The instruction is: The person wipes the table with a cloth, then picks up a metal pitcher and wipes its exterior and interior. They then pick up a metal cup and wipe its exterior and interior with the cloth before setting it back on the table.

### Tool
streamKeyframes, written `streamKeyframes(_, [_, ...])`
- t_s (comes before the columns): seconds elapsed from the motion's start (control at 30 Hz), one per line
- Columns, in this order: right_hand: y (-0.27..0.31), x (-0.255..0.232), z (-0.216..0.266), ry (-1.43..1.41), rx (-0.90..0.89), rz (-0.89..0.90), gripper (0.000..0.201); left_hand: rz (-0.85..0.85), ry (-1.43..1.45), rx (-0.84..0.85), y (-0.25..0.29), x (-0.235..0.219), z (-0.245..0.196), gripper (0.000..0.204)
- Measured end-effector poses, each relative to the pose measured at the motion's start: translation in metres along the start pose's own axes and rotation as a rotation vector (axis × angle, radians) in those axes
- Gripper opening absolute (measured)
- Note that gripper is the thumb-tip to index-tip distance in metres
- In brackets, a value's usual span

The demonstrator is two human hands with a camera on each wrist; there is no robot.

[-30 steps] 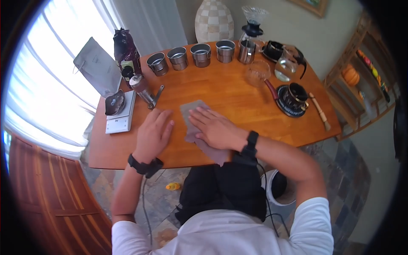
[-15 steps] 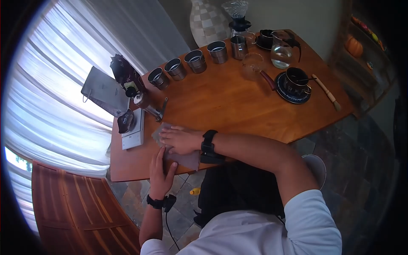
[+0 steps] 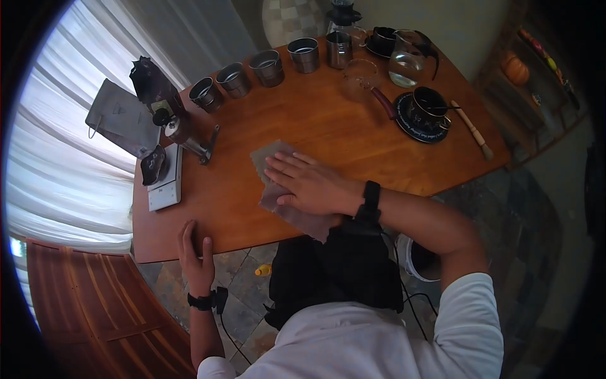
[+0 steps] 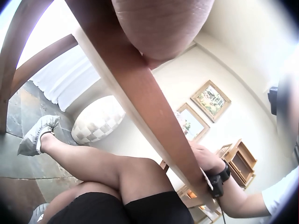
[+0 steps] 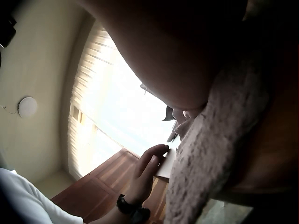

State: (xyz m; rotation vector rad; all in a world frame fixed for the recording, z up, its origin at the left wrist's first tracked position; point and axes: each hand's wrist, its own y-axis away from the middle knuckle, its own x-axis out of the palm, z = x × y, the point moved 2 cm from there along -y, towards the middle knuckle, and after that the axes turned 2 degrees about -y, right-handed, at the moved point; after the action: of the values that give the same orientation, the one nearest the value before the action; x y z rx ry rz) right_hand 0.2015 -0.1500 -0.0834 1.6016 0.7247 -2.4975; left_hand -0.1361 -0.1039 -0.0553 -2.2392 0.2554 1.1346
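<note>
My right hand (image 3: 315, 186) lies flat on a grey-brown cloth (image 3: 302, 221), fingers extended, pressing it against the wooden table (image 3: 233, 177). One corner of the cloth reaches the table's front edge. In the right wrist view the cloth (image 5: 205, 163) shows a fuzzy surface below the dark underside of the palm. My left hand (image 3: 197, 259) rests at the front edge towards the left, holding nothing, its fingers on the tabletop and thumb spread. The left wrist view shows the heel of that hand (image 4: 163, 28) over the table edge (image 4: 140, 98).
Left: a white scale (image 3: 165, 196) with a dark dish (image 3: 153, 165), a hand grinder (image 3: 186, 139) and bags (image 3: 123, 120). Several metal cups (image 3: 266, 68) line the back. Right: a glass jug (image 3: 405, 68), a black cup (image 3: 429, 108) on a saucer, a brush (image 3: 472, 129).
The right hand and cloth slid left beside the left hand, then back right across the table. The left hand has drawn away to the front left edge. The head view has shifted too.
</note>
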Motion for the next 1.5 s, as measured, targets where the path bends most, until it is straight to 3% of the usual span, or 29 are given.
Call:
streamKeyframes(0.17, [0.080, -0.075, -0.032, 0.184, 0.254, 0.004, 0.063, -0.039, -0.105, 0.006, -0.001, 0.006, 0.000, 0.040])
streamKeyframes(0.2, [0.089, -0.081, -0.031, 0.193, 0.252, 0.020, 0.063, -0.049, -0.143, 0.005, -0.002, 0.007, 0.001, 0.041])
streamKeyframes(0.27, [0.106, -0.087, -0.023, 0.215, 0.437, -0.028, 0.060, -0.067, -0.155, 0.008, -0.002, 0.008, 0.002, 0.040])
streamKeyframes(0.4, [0.099, -0.071, 0.021, 0.263, 0.455, -0.040, 0.060, -0.098, -0.208, 0.031, -0.002, 0.010, 0.003, 0.038])
streamKeyframes(0.57, [0.038, -0.023, 0.074, 0.078, 0.118, -0.025, 0.061, -0.105, -0.247, 0.051, -0.001, 0.010, 0.003, 0.036])
streamKeyframes(0.8, [-0.052, 0.044, 0.083, -0.033, -0.188, -0.026, 0.059, -0.083, -0.216, 0.036, 0.000, 0.009, 0.001, 0.038])
streamKeyframes(0.93, [-0.073, 0.057, 0.069, -0.076, -0.194, -0.075, 0.058, -0.080, -0.215, 0.040, -0.001, 0.009, 0.001, 0.038])
streamKeyframes(1.1, [-0.098, 0.063, 0.062, -0.063, -0.066, -0.109, 0.062, -0.091, -0.238, 0.007, 0.000, 0.007, 0.006, 0.038])
streamKeyframes(1.43, [-0.119, 0.065, 0.051, -0.083, -0.191, 0.023, 0.064, -0.105, -0.195, -0.003, -0.012, 0.002, 0.005, 0.040])
streamKeyframes(1.5, [-0.111, 0.062, 0.050, -0.101, -0.272, 0.090, 0.063, -0.097, 0.142, -0.131, -0.027, -0.003, 0.016, 0.042])
